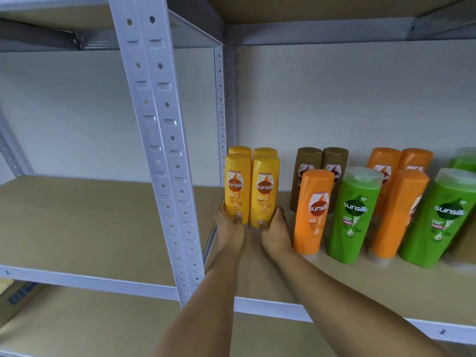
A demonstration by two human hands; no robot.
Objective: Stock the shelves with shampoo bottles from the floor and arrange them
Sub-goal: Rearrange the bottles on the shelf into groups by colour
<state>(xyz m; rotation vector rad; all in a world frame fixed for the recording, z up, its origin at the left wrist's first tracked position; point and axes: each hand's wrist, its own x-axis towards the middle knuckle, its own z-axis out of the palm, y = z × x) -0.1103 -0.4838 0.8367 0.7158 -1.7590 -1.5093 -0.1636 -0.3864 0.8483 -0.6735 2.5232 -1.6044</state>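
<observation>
Several yellow Sunsilk shampoo bottles stand cap-down in a tight block at the left end of the right shelf. My left hand grips the base of the front left yellow bottle. My right hand grips the base of the front right yellow bottle. Two more yellow bottles stand right behind them, mostly hidden. To the right stand an orange bottle, two brown bottles, a green bottle and more orange and green ones.
A grey perforated steel upright divides this shelf from the bare board of the left shelf. A lower shelf board shows below, with a cardboard box at the far left. The upper shelf overhangs the bottles.
</observation>
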